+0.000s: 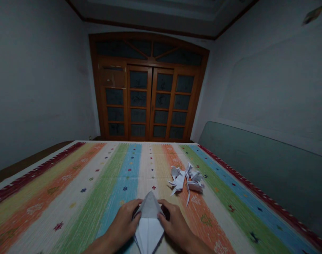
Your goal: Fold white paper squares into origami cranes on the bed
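A white sheet of paper folded into a long kite-like diamond [149, 225] stands at the bottom centre, its point aimed away from me. My left hand [123, 220] pinches its left side, and my right hand [174, 222] grips its right side. The lower tip runs out of the picture. Just beyond my right hand lie white origami cranes, one [178, 180] beside another [195, 180], touching each other on the cloth. A thin paper wing or tail hangs between them and my right hand.
A striped multicoloured woven rug [71, 201] covers the surface under my hands. A grey-green padded backrest [266, 176] runs along its right side. A wooden double door with glass panes [147, 102] stands beyond the far edge, between plain walls.
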Available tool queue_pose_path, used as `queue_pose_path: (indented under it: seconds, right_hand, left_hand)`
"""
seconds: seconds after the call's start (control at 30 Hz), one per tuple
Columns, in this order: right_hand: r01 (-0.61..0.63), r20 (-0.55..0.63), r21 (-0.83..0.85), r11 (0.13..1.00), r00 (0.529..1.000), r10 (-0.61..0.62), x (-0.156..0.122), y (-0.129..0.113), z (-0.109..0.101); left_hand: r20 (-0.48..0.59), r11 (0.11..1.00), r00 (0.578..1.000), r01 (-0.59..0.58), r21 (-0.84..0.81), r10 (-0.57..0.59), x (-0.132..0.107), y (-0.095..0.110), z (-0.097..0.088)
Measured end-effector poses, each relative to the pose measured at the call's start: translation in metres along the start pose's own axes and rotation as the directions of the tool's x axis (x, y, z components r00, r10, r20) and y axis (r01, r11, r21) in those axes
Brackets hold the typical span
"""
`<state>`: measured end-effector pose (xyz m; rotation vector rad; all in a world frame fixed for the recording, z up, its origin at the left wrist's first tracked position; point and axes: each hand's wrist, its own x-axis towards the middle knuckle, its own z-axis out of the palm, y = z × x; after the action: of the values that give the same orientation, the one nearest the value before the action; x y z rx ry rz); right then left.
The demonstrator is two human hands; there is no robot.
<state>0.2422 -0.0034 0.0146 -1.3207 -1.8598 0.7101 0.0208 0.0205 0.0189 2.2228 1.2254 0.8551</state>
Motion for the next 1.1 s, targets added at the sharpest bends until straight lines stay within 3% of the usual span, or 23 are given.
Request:
queue_pose_path:
  seconds: [0.17, 0.4, 0.63, 0.77, 0.93, 1.1]
  right_hand:
    - [0.01, -0.046, 0.036, 0.999, 0.999, -0.008, 0.002, 0.0, 0.001]
    - [0.097, -0.146, 0.112, 0.989, 0.986, -0.08, 0.0, 0.005, 0.001]
    - [0.136, -0.138, 0.11, 0.985, 0.983, -0.12, -0.001, 0.004, 0.004]
    - [0.151, -0.142, 0.13, 0.98, 0.981, -0.133, -0.001, 0.002, 0.002]
    - [0.123, -0.198, 0.142, 0.982, 0.976, -0.093, 0.001, 0.005, 0.003]
    - [0.027, -0.188, 0.063, 0.998, 0.982, -0.014, 0.002, 0.013, 0.008]
  left_hand:
    - [-0.003, 0.998, 1.0, 0.01, -0.059, -0.01, -0.002, -0.002, 0.006]
    - [-0.085, 0.993, 0.996, 0.019, -0.113, -0.029, -0.003, -0.017, 0.015]
    - [-0.08, 0.971, 0.99, 0.093, -0.222, -0.113, 0.0, 0.002, 0.009]
    - [-0.058, 0.952, 0.989, 0.113, -0.283, -0.135, 0.0, -0.002, 0.009]
    - [-0.063, 0.945, 0.989, 0.108, -0.307, -0.134, -0.002, -0.013, 0.013]
    - [-0.038, 0.948, 0.992, 0.106, -0.302, -0.123, -0.001, -0.006, 0.012]
